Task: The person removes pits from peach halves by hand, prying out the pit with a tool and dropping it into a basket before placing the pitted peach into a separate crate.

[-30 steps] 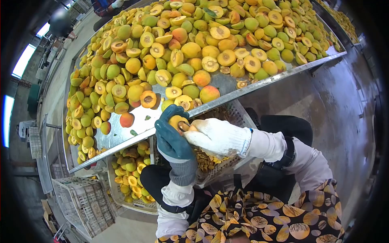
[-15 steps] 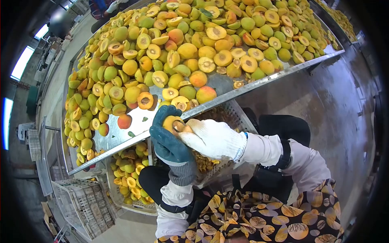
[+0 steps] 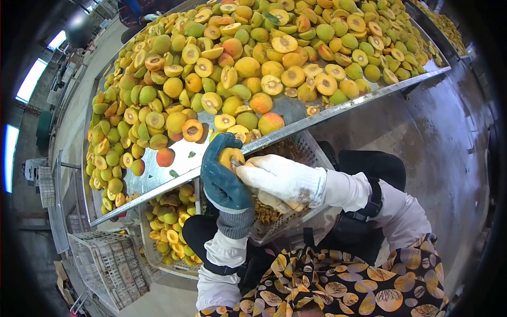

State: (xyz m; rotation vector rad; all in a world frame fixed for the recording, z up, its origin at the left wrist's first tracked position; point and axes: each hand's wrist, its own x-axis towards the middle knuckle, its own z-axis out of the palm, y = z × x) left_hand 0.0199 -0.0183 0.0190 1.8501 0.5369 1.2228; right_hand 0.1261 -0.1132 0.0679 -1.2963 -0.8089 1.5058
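Observation:
A yellow peach half (image 3: 230, 158) rests in my left hand (image 3: 224, 179), which wears a dark green rubber-coated glove with its fingers curled round the fruit. My right hand (image 3: 282, 177), in a white knit glove, grips a small metal tool (image 3: 236, 162) whose tip is at the cut face of the fruit. Most of the tool is hidden by the glove. Both hands are just below the metal edge of the tray table (image 3: 317, 117), on which many whole and halved peaches (image 3: 248, 67) are heaped.
Under the table edge, a crate (image 3: 198, 272) holds fruit halves, and another crate (image 3: 322, 153) with brown pits and scraps is below my right hand. Stacked empty crates (image 3: 108, 264) stand at the lower left. Another person's sleeve (image 3: 127, 13) shows beyond the table.
My right hand has turned and drawn back slightly from the fruit, showing more of the glove's back. The fruit in my left hand has tilted. The view has shifted slightly.

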